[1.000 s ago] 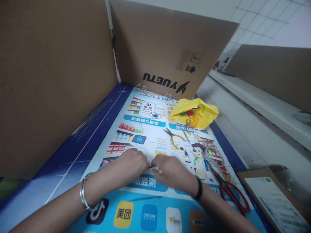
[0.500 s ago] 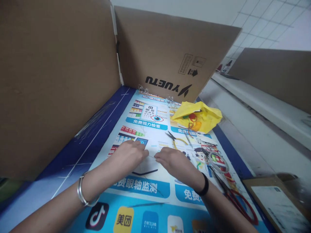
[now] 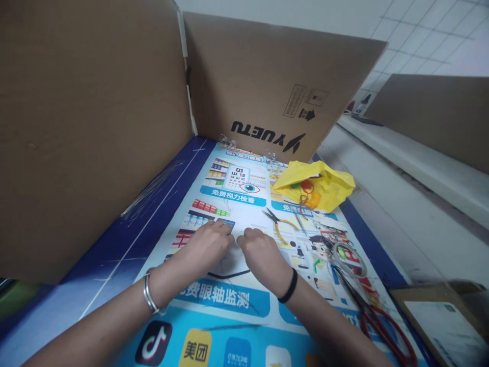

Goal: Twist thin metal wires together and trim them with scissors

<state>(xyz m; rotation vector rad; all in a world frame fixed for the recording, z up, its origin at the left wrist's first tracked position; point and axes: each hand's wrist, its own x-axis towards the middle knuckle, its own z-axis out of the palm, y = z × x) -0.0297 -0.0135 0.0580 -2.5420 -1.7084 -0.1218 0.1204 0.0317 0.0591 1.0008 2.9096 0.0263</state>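
My left hand point(image 3: 214, 243), with a silver bangle at the wrist, is closed in a pinch above the printed sheet point(image 3: 248, 204). Close beside it, my right hand point(image 3: 262, 255), wearing a black band, is pinched shut too. Only a narrow gap separates the fingertips. A thin wire runs between them; the fingers hide most of it now. Yellow-handled pliers point(image 3: 280, 224) lie with jaws parted just beyond my right hand. To the right rest red-handled scissors point(image 3: 369, 308) and a coil of wire point(image 3: 349, 259).
A yellow bag point(image 3: 330, 186) with small coloured items lies at the back right, near tweezers point(image 3: 301, 223). Loose wires point(image 3: 153, 188) lie along the left. Cardboard panels point(image 3: 95, 127) stand left and behind. A cardboard parcel point(image 3: 439, 316) is at the right edge.
My right hand has moved left, closer to my left hand, narrowing the gap. The strand between them shows less. The view has shifted slightly.
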